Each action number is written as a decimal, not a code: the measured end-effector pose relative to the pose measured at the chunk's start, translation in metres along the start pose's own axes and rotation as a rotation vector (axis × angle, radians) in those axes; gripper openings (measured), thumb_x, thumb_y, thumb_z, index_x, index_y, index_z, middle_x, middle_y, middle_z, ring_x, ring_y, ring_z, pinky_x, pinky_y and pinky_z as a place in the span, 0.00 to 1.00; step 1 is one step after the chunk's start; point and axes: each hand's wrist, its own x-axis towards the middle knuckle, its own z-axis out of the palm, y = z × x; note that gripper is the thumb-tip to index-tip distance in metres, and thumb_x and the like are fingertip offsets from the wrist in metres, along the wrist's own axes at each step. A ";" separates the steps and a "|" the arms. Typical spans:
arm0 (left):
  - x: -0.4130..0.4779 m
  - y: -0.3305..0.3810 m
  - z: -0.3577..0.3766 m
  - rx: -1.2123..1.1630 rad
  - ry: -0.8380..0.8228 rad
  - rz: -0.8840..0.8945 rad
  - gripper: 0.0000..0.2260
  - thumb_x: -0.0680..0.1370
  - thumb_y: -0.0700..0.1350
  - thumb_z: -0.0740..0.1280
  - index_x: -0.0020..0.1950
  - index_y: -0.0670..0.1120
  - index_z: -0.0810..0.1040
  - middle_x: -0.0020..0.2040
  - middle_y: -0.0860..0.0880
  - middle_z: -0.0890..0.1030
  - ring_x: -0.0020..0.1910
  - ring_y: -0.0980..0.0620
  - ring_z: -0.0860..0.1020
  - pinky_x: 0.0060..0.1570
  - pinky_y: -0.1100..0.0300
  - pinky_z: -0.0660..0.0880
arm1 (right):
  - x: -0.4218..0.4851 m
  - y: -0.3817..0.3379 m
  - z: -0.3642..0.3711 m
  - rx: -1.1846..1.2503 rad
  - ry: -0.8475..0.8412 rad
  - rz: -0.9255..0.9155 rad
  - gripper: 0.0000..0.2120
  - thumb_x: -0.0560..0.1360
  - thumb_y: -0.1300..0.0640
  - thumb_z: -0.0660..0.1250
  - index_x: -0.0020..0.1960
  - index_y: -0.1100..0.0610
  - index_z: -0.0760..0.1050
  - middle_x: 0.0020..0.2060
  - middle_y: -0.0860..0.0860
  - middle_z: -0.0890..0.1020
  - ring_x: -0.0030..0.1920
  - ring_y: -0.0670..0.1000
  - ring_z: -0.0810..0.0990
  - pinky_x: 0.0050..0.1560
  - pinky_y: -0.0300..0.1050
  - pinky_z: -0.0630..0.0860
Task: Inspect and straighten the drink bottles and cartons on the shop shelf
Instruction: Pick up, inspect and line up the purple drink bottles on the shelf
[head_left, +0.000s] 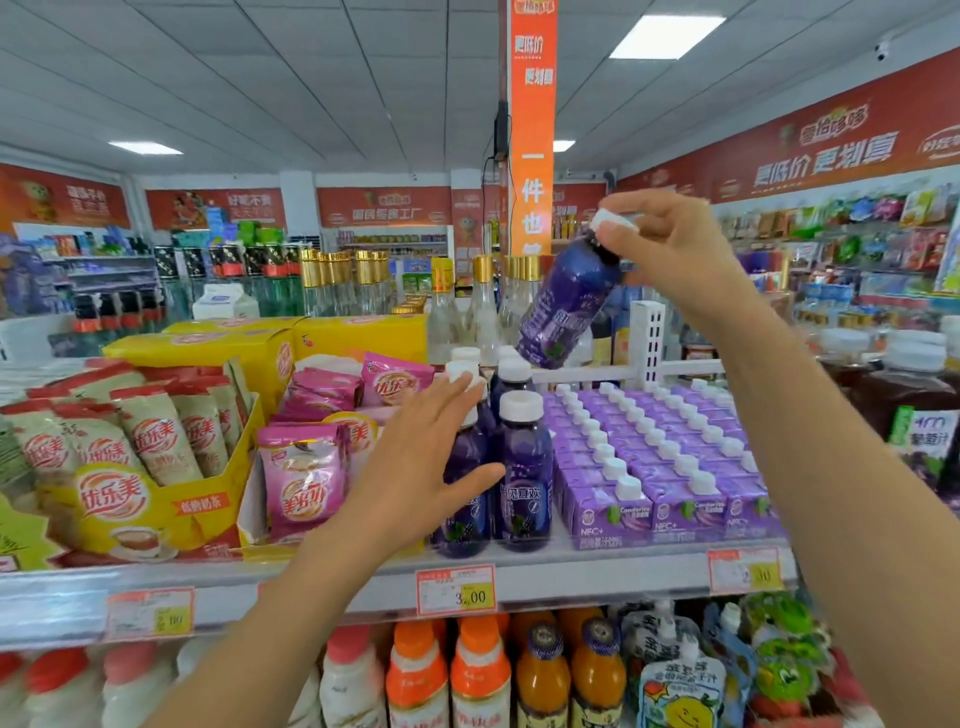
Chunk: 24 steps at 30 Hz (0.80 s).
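Two hands are busy at the shelf. The right hand has its fingers pinched round the white cap and neck of a purple bottle. It hangs tilted in the air at about one o'clock from the standing row of purple bottles, with its base swung toward seven o'clock. The left hand is released, its fingers spread and straight against the left side of that row; the tips are near a rear cap, but whether they touch it cannot be told. The bottle looks like stiff, smooth plastic and appears full, so probably heavy for a cap-only pinch. A hold round the body would likely steady it better, though the glossy sleeve may slip. At three o'clock of the row, purple cartons with white screw caps stand packed in tight files. Being card, they would probably dent under a hard squeeze and are best nudged by their flat sides. At nine o'clock an open white tray holds pink sachets, and further that way a yellow display box holds cream sachets standing upright.
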 end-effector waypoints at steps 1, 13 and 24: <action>0.000 -0.001 0.002 0.004 -0.004 0.003 0.41 0.73 0.74 0.55 0.81 0.53 0.54 0.81 0.55 0.53 0.80 0.56 0.48 0.76 0.62 0.44 | 0.004 0.005 0.006 -0.044 -0.024 0.003 0.13 0.78 0.54 0.69 0.62 0.53 0.77 0.54 0.54 0.83 0.53 0.53 0.83 0.53 0.52 0.82; 0.000 -0.006 0.006 -0.033 0.057 0.039 0.35 0.75 0.68 0.54 0.79 0.53 0.58 0.80 0.56 0.57 0.79 0.59 0.51 0.75 0.64 0.48 | 0.014 0.021 0.065 -0.389 -0.336 0.134 0.17 0.72 0.46 0.74 0.54 0.55 0.80 0.44 0.46 0.79 0.34 0.51 0.84 0.39 0.47 0.83; 0.002 -0.008 0.008 0.003 0.069 0.044 0.35 0.76 0.67 0.54 0.80 0.52 0.57 0.80 0.56 0.56 0.78 0.61 0.50 0.71 0.73 0.40 | 0.004 0.042 0.086 -0.505 -0.621 0.315 0.22 0.68 0.41 0.77 0.49 0.58 0.79 0.44 0.61 0.85 0.41 0.57 0.86 0.49 0.52 0.83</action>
